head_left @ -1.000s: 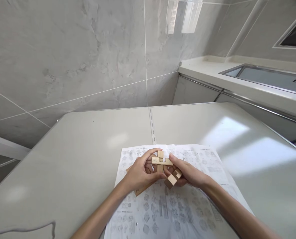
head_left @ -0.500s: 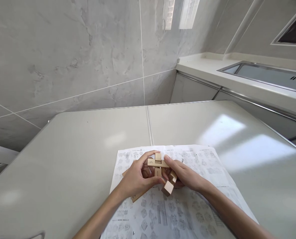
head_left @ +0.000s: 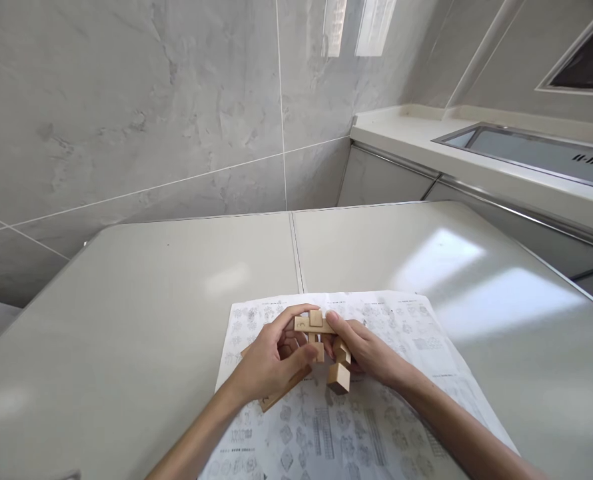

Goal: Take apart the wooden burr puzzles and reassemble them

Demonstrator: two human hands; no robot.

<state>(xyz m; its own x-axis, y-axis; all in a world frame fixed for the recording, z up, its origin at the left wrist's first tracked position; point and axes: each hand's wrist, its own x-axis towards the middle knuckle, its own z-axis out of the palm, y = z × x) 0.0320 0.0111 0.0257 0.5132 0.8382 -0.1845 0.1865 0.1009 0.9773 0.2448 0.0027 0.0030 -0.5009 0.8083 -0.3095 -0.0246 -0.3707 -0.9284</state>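
A small puzzle of interlocked pale wooden bars is held between both hands, just above a printed sheet of diagrams. My left hand curls round its left side, fingers closed on the bars. My right hand grips the right side, and one bar end sticks down and toward me below it. Another loose wooden bar lies on the sheet under my left hand, partly hidden.
The sheet rests on a pale grey table with a seam down its middle. A grey tiled wall rises behind. At the right runs a white counter with a steel sink.
The hands and puzzle have stayed in place while the bar end under my right hand swung from slanted to pointing more straight down. The camera drifted slightly right.
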